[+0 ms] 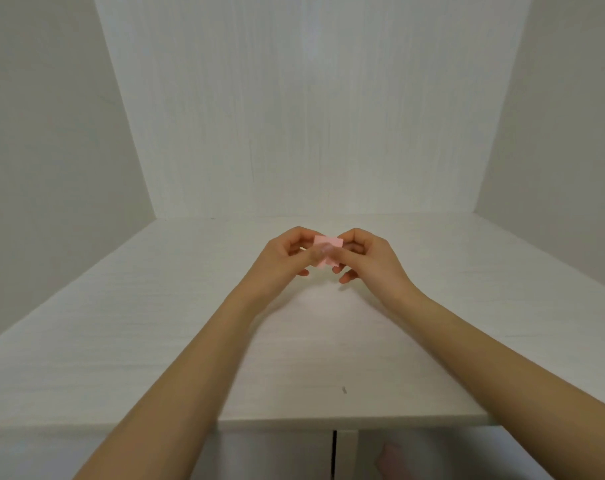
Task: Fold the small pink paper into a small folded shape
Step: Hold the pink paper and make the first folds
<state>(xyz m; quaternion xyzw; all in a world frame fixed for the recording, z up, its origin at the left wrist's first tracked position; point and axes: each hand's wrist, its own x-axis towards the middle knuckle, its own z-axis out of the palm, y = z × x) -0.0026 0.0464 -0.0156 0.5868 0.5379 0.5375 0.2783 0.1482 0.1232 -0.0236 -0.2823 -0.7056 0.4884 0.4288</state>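
Fingers (296,249) of the left hand (282,261) curl inward and pinch the left side of the small pink paper (327,251), with the thumb laid across its front face; that thumb tip is blurred. On the other side, the right hand (370,258) pinches the paper's right edge between thumb and curled fingers, while two of its lower fingers point down and inward below the paper, apart from it. Both hands hold the paper up in the air between them, above the far middle of the counter (121,341) and not touching it. Already partly folded, the paper shows as a small, uneven pink block with a squarish upper part; its exact creases cannot be told. Two bare forearms run from the lower corners of the view toward the hands. White wood-grain panels close in the counter at the back and on both sides. A small dark speck (344,389) lies on the counter near its front edge.
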